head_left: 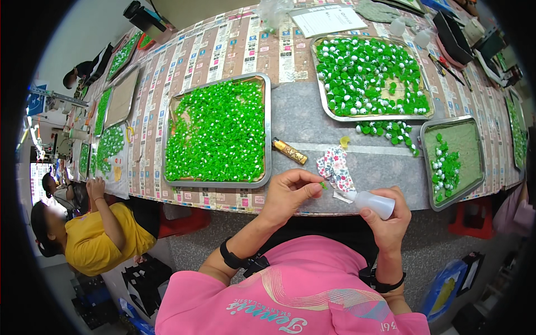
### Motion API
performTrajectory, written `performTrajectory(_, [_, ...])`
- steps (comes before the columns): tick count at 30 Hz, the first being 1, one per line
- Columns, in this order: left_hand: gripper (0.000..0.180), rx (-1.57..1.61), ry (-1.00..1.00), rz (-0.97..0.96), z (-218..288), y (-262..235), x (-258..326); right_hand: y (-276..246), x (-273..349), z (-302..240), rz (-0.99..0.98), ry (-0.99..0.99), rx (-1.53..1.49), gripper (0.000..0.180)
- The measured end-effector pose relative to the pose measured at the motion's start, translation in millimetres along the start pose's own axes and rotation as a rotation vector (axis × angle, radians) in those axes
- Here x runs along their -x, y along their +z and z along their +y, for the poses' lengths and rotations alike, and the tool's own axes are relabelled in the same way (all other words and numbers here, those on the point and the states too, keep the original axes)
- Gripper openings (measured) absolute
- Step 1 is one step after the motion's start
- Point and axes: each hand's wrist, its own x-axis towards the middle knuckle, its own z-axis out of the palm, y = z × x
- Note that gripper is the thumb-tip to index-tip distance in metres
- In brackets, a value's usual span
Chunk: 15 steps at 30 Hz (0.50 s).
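Note:
My left hand (290, 194) pinches a small green piece (323, 185) between thumb and fingertips above the near edge of the table. My right hand (393, 219) is wrapped round a translucent white squeeze bottle (375, 204), which lies tilted with its tip pointing left. Just beyond the tip lies a floral-patterned cloth piece (337, 167). A gold and black lighter-shaped object (290, 151) rests beyond my left hand. Farther out, several loose green and white pieces (388, 130) lie below a metal tray (377, 118) heaped with similar green and white pieces.
To the left stands a metal tray (268, 128) full of small green pieces. A smaller tray (479, 139), partly filled, is at the right. Papers (329, 21), white bottles and a black bin (452, 39) sit at the back. A person in yellow (106, 237) works at the left.

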Motion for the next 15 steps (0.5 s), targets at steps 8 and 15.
performTrajectory(8, [0.014, 0.039, -0.065, -0.033, 3.3, 1.6, 0.6, 0.4, 0.9, 1.1, 0.026, -0.012, -0.02, 0.037])
performTrajectory(15, [0.015, 0.086, -0.105, -0.038, 3.4, 2.4, 1.5, 3.3, 1.4, 2.9, 0.04, -0.013, -0.012, 0.038])
